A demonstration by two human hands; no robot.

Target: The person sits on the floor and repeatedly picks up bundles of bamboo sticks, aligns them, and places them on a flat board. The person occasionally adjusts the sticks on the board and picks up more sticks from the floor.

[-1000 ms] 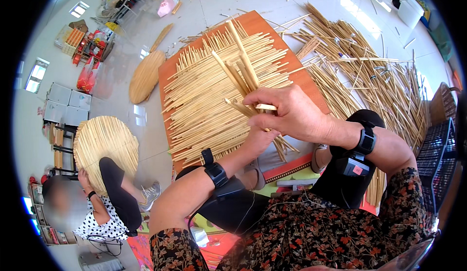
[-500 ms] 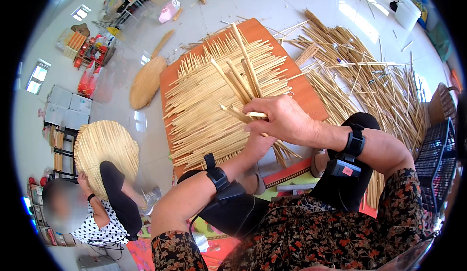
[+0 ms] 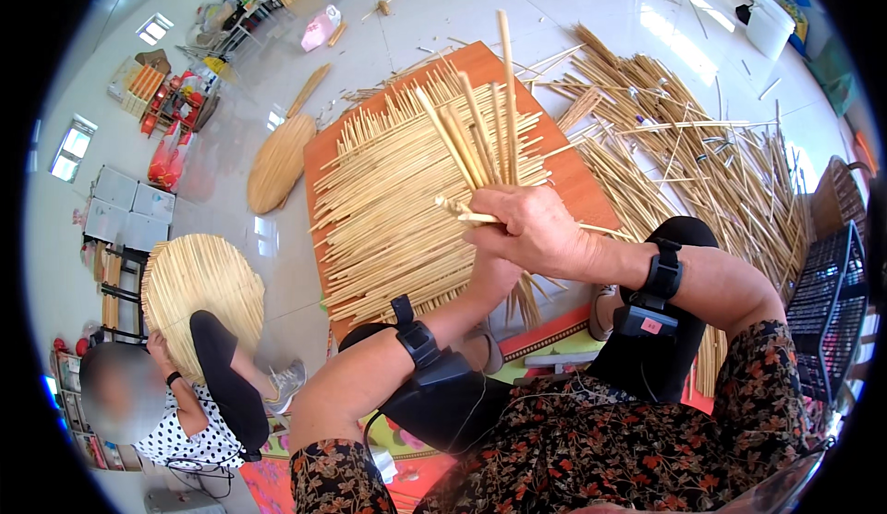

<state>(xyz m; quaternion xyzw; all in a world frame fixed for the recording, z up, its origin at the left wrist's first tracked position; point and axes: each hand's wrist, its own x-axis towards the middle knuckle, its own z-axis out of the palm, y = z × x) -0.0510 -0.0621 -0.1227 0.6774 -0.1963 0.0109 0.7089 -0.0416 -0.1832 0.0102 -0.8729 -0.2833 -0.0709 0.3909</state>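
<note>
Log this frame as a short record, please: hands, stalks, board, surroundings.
Right hand: closed around a stalk bundle
Left hand: just below the right, grip partly hidden
Orange-brown board: covered mostly by a stalk layer
Right of board: loose stalk pile
Left of board: oval brown panel
Co-worker's hand: at a round stalk panel's edge
</note>
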